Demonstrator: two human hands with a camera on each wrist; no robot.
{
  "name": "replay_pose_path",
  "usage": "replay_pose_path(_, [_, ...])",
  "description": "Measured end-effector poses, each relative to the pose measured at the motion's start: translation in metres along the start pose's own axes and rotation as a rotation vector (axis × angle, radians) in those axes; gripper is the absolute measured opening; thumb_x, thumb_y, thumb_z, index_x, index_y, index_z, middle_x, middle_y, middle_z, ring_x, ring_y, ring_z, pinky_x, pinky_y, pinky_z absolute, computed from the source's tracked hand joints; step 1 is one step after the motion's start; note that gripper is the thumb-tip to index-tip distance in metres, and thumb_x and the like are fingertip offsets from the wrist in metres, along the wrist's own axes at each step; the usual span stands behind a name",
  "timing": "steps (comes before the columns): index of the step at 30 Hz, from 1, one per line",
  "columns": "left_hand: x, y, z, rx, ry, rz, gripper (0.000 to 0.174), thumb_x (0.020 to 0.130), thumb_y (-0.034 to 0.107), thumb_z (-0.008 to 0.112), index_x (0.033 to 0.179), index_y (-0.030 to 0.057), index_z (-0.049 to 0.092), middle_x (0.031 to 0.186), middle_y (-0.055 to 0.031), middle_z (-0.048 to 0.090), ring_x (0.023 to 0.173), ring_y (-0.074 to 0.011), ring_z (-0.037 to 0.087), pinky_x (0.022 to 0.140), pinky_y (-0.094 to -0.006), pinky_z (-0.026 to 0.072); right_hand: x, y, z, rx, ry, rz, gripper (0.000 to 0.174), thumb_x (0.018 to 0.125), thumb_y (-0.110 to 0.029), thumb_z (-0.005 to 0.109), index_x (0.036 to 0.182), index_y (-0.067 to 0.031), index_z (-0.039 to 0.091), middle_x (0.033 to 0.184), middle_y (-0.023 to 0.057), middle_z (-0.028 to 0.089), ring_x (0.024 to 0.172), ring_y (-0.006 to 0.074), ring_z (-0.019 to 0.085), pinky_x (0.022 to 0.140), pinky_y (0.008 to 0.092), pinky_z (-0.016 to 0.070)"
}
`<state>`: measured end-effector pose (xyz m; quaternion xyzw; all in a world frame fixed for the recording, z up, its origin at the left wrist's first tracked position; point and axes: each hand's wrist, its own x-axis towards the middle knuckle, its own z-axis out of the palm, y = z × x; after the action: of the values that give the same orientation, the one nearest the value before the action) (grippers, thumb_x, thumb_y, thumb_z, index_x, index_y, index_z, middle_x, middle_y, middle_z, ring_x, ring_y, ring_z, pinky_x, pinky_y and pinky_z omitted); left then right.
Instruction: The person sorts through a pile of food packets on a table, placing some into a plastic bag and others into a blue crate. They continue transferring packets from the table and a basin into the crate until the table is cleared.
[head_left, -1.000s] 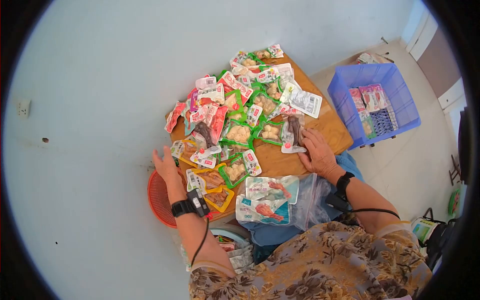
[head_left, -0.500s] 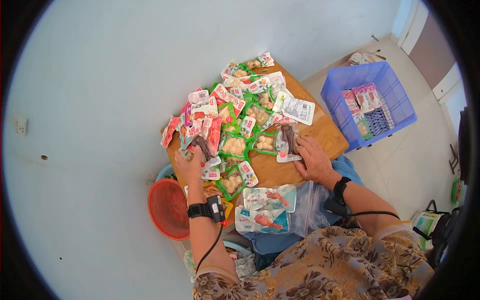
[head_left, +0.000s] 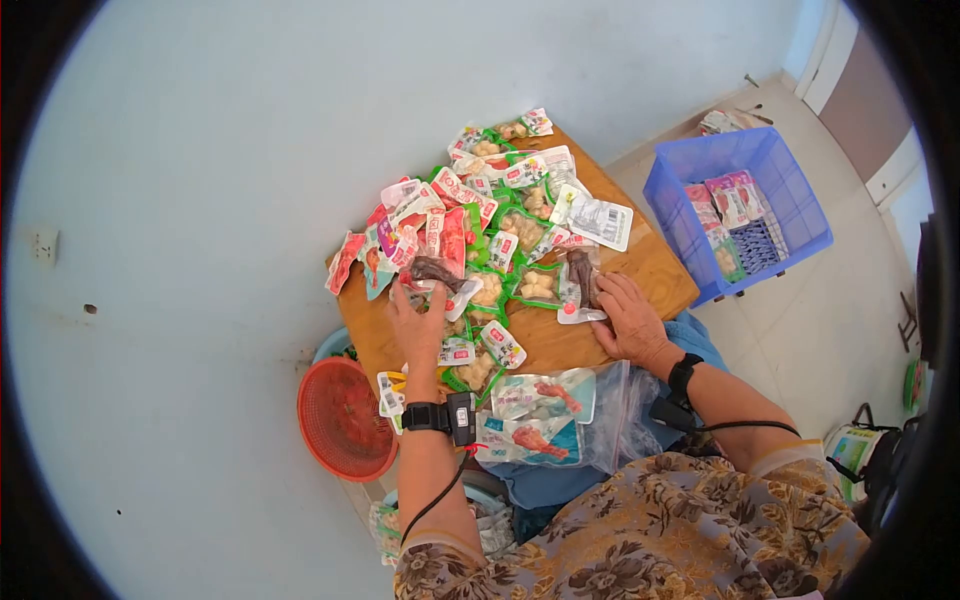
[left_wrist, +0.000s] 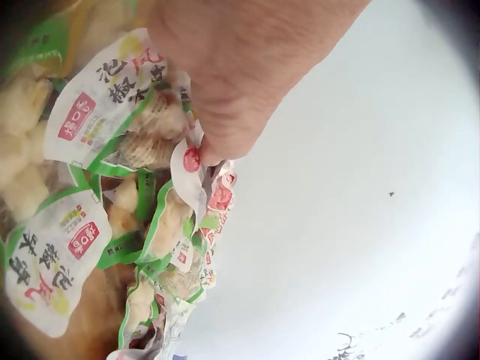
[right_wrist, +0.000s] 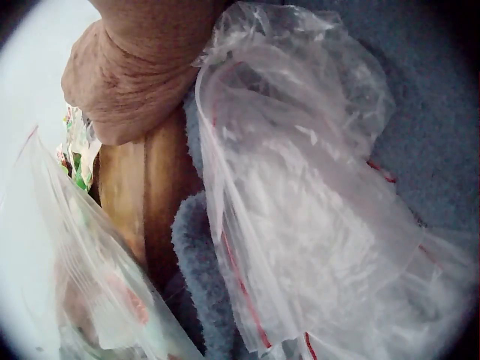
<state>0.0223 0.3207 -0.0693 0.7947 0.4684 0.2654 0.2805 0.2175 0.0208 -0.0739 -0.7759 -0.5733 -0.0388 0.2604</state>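
My left hand (head_left: 415, 325) pinches a clear vacuum pack of dark brown meat (head_left: 434, 270) at the left of the heap. Close up in the left wrist view, its fingertips are at a white pack edge with a red spot (left_wrist: 192, 159). My right hand (head_left: 632, 322) rests on the wooden table (head_left: 640, 270), fingers fairly straight and touching the right edge of a second dark meat pack (head_left: 578, 283). Green-edged packs of pale pieces (head_left: 540, 285) lie between the hands. The right hand's fingertips are hidden in the right wrist view.
Red-and-white snack packs (head_left: 450, 235) are heaped toward the back left. A clear zip bag (head_left: 625, 420) with blue-white drumstick packs (head_left: 530, 440) lies at the front edge. An orange basket (head_left: 345, 420) stands at the left, a blue crate (head_left: 690, 170) on the floor at the right.
My left hand has moved from above the basket onto the heap, took hold of the dark meat pack and shifted it right, turning it. The right hand stays by its pack.
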Motion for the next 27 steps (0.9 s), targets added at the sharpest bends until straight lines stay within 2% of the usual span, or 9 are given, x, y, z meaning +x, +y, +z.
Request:
replay_pose_path(9, [-0.015, 0.012, 0.007, 0.048, -0.041, 0.102, 0.088, 0.082, 0.053, 0.068, 0.145, 0.0001, 0.038, 0.142, -0.0373, 0.038, 0.134, -0.0499, 0.037, 0.109, -0.0499, 0.0333, 0.000, -0.002, 0.002, 0.000, 0.006, -0.001, 0.044, 0.077, -0.019, 0.068, 0.111, 0.0031, 0.052, 0.132, 0.0230, 0.049, 0.128, 0.0396, 0.043, 0.112, 0.0484, 0.0317])
replay_pose_path(14, [-0.020, 0.010, 0.019, 0.116, -0.034, 0.179, 0.087, 0.081, 0.054, 0.068, 0.147, 0.0063, 0.038, 0.141, -0.0403, 0.037, 0.131, -0.0543, 0.037, 0.109, -0.0546, 0.0320, 0.001, -0.002, 0.002, -0.015, 0.012, -0.011, 0.042, 0.077, -0.019, 0.068, 0.109, 0.0028, 0.053, 0.132, 0.0230, 0.050, 0.129, 0.0396, 0.043, 0.112, 0.0483, 0.0319])
replay_pose_path(22, [-0.027, 0.016, 0.019, 0.105, -0.064, 0.145, 0.087, 0.081, 0.053, 0.068, 0.148, 0.0072, 0.037, 0.145, -0.0389, 0.032, 0.134, -0.0522, 0.035, 0.110, -0.0553, 0.0304, 0.001, -0.004, 0.002, -0.002, 0.039, -0.016, 0.040, 0.076, -0.017, 0.068, 0.108, 0.0029, 0.053, 0.130, 0.0230, 0.051, 0.126, 0.0404, 0.045, 0.111, 0.0487, 0.0334])
replay_pose_path(25, [-0.032, 0.020, 0.020, 0.104, -0.064, 0.156, 0.086, 0.082, 0.054, 0.067, 0.149, 0.0099, 0.036, 0.147, -0.0362, 0.030, 0.136, -0.0504, 0.033, 0.109, -0.0604, 0.0287, 0.000, -0.003, 0.005, -0.002, 0.047, -0.022, 0.039, 0.076, -0.016, 0.068, 0.107, 0.0029, 0.053, 0.129, 0.0231, 0.051, 0.126, 0.0406, 0.045, 0.111, 0.0490, 0.0337])
replay_pose_path(27, [-0.035, 0.028, 0.018, 0.132, -0.077, 0.097, 0.085, 0.082, 0.057, 0.065, 0.150, 0.0144, 0.036, 0.150, -0.0325, 0.029, 0.138, -0.0488, 0.031, 0.107, -0.0673, 0.0252, 0.001, -0.003, 0.003, -0.004, 0.043, -0.022, 0.039, 0.076, -0.016, 0.068, 0.107, 0.0029, 0.053, 0.129, 0.0230, 0.051, 0.126, 0.0407, 0.045, 0.111, 0.0490, 0.0337])
